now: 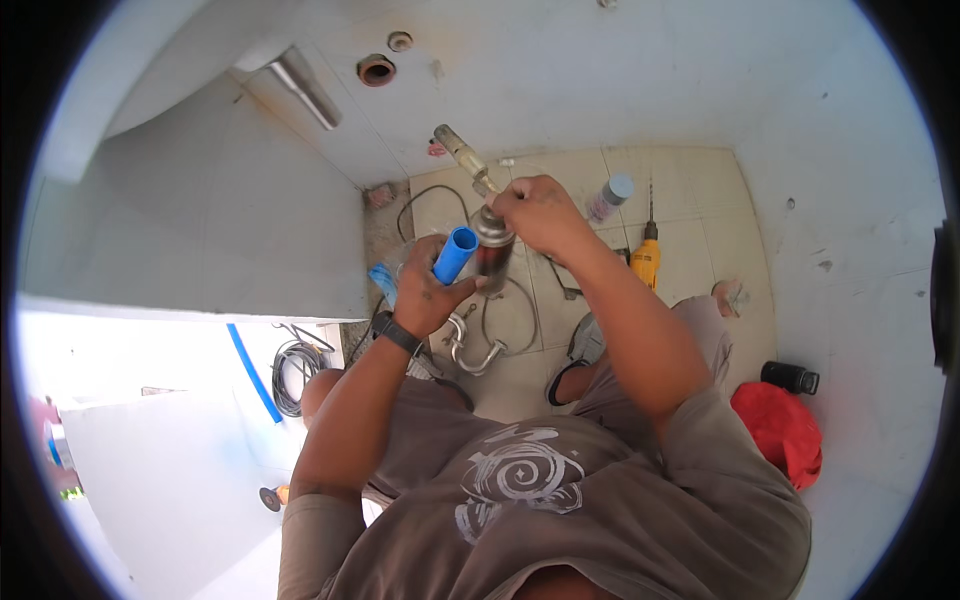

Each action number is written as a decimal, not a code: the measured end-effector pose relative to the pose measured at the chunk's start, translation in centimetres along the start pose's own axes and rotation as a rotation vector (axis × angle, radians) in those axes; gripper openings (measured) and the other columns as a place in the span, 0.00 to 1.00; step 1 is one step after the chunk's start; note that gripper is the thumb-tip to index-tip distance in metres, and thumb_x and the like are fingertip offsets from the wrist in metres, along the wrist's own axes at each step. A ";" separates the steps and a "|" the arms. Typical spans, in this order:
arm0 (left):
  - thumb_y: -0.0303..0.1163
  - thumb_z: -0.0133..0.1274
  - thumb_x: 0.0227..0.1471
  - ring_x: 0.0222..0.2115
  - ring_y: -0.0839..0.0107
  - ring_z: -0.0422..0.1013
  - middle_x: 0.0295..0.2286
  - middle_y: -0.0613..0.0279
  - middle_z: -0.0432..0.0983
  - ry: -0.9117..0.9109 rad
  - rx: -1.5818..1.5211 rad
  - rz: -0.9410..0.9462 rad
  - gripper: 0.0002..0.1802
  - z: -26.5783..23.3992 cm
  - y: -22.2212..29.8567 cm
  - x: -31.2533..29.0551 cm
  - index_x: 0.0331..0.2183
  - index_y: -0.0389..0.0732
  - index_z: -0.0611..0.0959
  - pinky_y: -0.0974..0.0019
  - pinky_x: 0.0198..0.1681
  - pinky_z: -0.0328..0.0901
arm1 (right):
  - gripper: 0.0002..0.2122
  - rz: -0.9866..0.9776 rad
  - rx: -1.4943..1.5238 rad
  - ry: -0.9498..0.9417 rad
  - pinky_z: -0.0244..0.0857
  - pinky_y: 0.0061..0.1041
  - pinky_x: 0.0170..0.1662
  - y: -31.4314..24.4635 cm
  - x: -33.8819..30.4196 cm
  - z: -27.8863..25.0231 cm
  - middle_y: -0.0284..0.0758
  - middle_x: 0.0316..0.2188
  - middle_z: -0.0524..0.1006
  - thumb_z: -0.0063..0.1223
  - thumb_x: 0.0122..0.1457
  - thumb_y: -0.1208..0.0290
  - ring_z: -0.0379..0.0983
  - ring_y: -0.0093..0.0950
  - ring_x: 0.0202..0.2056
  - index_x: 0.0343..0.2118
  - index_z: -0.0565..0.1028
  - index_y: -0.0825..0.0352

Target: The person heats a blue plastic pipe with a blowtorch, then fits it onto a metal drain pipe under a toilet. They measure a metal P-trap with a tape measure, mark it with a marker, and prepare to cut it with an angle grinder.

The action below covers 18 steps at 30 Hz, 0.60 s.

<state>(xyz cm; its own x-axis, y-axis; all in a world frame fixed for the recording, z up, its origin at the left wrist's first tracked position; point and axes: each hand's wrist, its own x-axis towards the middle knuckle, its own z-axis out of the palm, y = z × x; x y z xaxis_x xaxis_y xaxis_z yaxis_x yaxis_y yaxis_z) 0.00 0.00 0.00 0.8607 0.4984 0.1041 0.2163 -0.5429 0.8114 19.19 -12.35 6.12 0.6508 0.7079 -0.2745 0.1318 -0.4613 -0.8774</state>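
Observation:
A short blue plastic pipe [456,254] points its open end up and away from me, gripped in my left hand [428,290]. The thumb of that hand reaches to the side of a gas canister [493,250], which stands just right of the pipe. A blowtorch head [463,152] with a brass-coloured burner tube sits on top of the canister, its nozzle pointing far left. My right hand [540,212] has its fingers closed at the torch's neck, by the valve. I cannot make out a flame.
A yellow drill [646,260] with a long bit and a spray can [611,197] are on the tiled floor to the right. A chrome drain trap [472,358] lies below my hands. Far right is a red cloth [780,430]; a cable coil [298,375] and long blue pipe [254,372] are left.

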 end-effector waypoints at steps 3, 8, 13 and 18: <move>0.38 0.77 0.36 0.38 0.55 0.80 0.37 0.43 0.81 0.087 -0.204 -0.003 0.34 1.3 1.1 -0.5 0.43 0.36 0.77 0.58 0.42 0.73 | 0.15 0.050 0.301 -0.071 0.56 0.22 0.21 -0.9 -2.8 -0.1 0.30 0.18 0.73 0.59 0.63 0.60 0.63 0.18 0.18 0.31 0.78 0.69; 0.41 0.78 0.34 0.28 0.51 0.80 0.27 0.48 0.81 0.170 0.017 0.035 0.33 -0.7 2.8 -0.5 0.37 0.38 0.76 0.53 0.34 0.73 | 0.15 -0.041 0.555 -0.059 0.52 0.20 0.20 -3.9 -5.5 1.9 0.28 0.17 0.71 0.59 0.63 0.60 0.59 0.17 0.18 0.31 0.78 0.71; 0.44 0.77 0.34 0.29 0.47 0.80 0.25 0.45 0.80 0.136 0.054 0.103 0.33 -1.5 5.6 -2.1 0.36 0.38 0.75 0.54 0.34 0.73 | 0.21 -0.061 0.114 0.030 0.58 0.24 0.24 -3.6 -8.3 -1.1 0.32 0.20 0.75 0.57 0.63 0.53 0.66 0.21 0.21 0.31 0.79 0.72; 0.45 0.76 0.33 0.29 0.48 0.79 0.26 0.46 0.80 -0.043 0.136 0.026 0.34 -0.3 7.2 -4.0 0.36 0.37 0.75 0.54 0.35 0.73 | 0.22 0.016 0.076 -0.038 0.59 0.25 0.25 0.5 -10.9 -3.2 0.31 0.21 0.75 0.56 0.63 0.50 0.67 0.21 0.21 0.30 0.80 0.71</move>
<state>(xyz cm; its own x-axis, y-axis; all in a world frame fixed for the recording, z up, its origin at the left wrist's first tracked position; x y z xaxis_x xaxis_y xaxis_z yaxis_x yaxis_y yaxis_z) -2.02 -5.69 5.63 0.8852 0.4551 0.0969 0.2517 -0.6435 0.7229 14.52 -22.03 9.98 0.6235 0.7212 -0.3018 0.0640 -0.4319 -0.8997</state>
